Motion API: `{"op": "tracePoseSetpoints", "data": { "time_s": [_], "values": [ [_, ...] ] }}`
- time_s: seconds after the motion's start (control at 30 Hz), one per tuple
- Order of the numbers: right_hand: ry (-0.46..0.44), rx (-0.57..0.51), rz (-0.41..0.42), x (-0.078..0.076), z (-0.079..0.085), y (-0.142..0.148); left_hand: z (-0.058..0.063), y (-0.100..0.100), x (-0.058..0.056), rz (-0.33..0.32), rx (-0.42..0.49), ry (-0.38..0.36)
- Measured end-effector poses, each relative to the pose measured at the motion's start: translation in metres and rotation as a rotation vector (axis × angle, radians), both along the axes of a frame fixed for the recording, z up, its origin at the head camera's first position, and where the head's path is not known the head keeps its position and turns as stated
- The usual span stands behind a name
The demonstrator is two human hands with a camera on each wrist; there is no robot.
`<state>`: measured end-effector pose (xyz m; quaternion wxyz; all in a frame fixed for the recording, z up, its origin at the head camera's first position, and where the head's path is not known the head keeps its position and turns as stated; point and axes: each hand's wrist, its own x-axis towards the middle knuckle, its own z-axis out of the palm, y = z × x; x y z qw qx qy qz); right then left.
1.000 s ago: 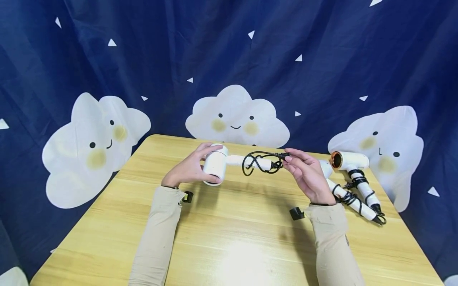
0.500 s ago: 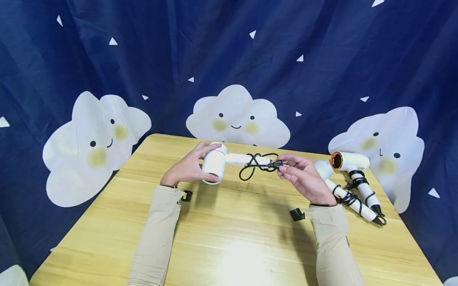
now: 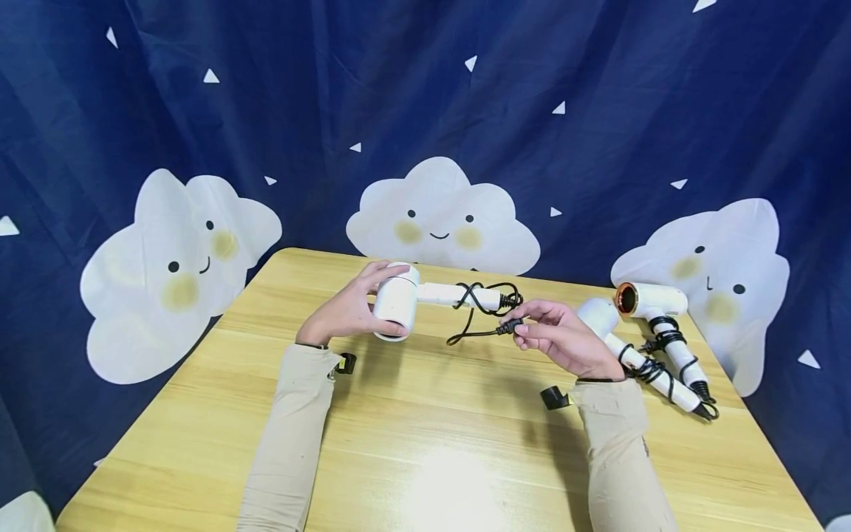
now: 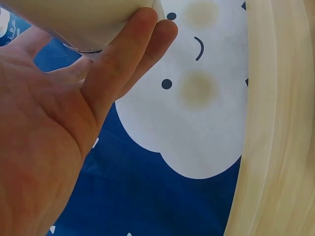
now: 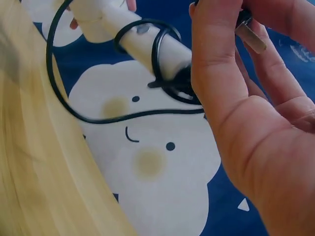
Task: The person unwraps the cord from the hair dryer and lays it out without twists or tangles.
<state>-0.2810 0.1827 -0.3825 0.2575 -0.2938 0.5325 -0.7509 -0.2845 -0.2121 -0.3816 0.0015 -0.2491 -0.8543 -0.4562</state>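
My left hand [image 3: 349, 304] grips the barrel of a white hair dryer [image 3: 397, 303], thumb at the lower end and fingers over the top. Its handle points right, with a black cord [image 3: 473, 294] looped loosely around it. My right hand [image 3: 561, 336] pinches the black plug [image 3: 510, 326] at the cord's end between thumb and fingers. A metal prong [image 5: 253, 39] shows between the fingers in the right wrist view. In the left wrist view, the pale barrel [image 4: 93, 22] rests against the fingers, its far side hidden.
Two more white hair dryers lie at the right of the wooden table [image 3: 412, 414]. The nearer one [image 3: 654, 373] is partly behind my right hand; the other [image 3: 658, 299] has a copper-coloured nozzle ring. A blue curtain [image 3: 425, 96] with clouds hangs behind.
My right hand has moved the plug left and down, and a stretch of cord now hangs off the loops on the handle. The left hand stays on the barrel, almost still.
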Motion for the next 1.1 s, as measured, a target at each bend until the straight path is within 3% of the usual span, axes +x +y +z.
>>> {"op": "tracePoseSetpoints", "data": {
  "time_s": [0.33,0.53,0.73,0.93,1.1],
  "values": [
    [-0.037,0.032,-0.007,-0.007,-0.012,0.003,0.002,-0.002,0.0,0.002,-0.009,0.022],
    [-0.101,0.084,-0.132,-0.007,-0.013,0.002,0.001,-0.003,-0.001,-0.002,-0.001,0.015],
    [-0.154,0.226,-0.294,-0.008,-0.012,-0.001,0.002,-0.003,0.0,0.005,-0.004,0.002],
    [-0.106,0.329,-0.363,-0.011,-0.014,-0.001,0.002,-0.004,0.001,0.006,0.01,0.001],
    [-0.079,0.348,-0.408,-0.014,-0.019,0.001,0.0,-0.005,0.0,0.008,0.014,0.003]
  ]
}}
